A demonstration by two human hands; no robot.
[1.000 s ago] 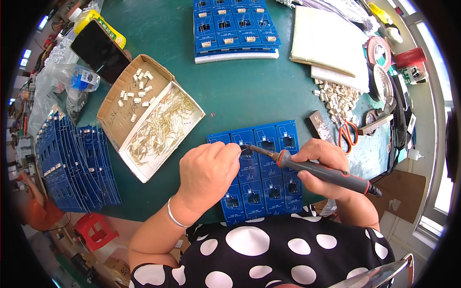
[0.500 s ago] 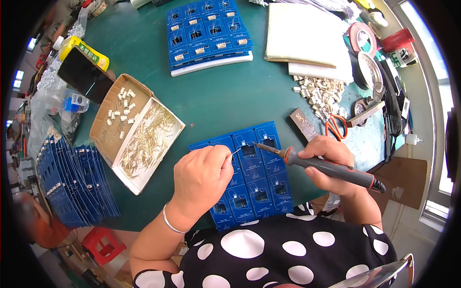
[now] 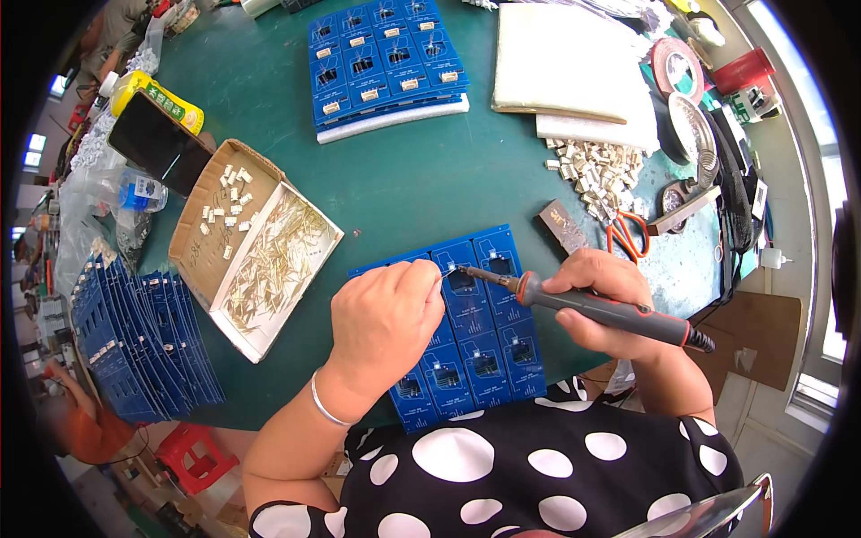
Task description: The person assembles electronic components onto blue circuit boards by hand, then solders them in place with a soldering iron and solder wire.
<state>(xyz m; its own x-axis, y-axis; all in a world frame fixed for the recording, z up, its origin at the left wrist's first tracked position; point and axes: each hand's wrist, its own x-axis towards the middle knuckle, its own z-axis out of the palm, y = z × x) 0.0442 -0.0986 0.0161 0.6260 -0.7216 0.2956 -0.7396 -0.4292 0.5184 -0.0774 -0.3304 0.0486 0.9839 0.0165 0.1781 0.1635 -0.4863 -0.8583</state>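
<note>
Head view: right hand (image 3: 603,296) grips soldering iron (image 3: 583,305), left hand (image 3: 387,314) pinches solder wire (image 3: 446,276) over blue circuit panel (image 3: 475,332); fingers near tip risk burns.

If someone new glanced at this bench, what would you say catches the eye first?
The right hand holds a soldering iron with its tip on the blue circuit-board panel at the near table edge, where the left hand feeds thin solder wire. Left of them lies a cardboard tray of brass pins.
</note>
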